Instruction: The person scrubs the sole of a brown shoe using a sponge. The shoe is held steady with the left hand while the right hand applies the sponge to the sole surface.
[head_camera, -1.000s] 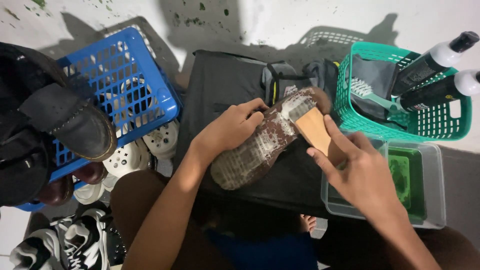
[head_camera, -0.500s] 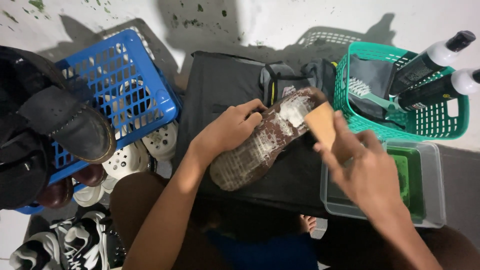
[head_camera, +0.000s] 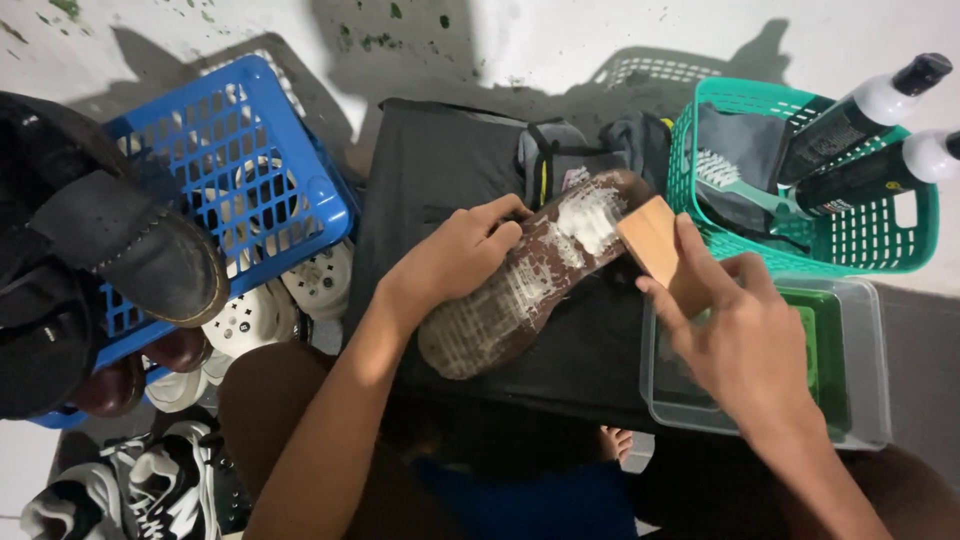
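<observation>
Overhead, the left hand gripped an upturned brown shoe; the right hand pressed a wooden brush to its soapy sole. The green basket held two bottles.

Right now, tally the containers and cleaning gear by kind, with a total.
Plastic lattice baskets: 2, blue plastic basket and green plastic basket
Clear plastic tub of green liquid: 1
Dark bottles with white collars: 2
Brushes: 2, wooden-backed brush in the right hand, green-handled brush in the green basket
Total: 7
</observation>
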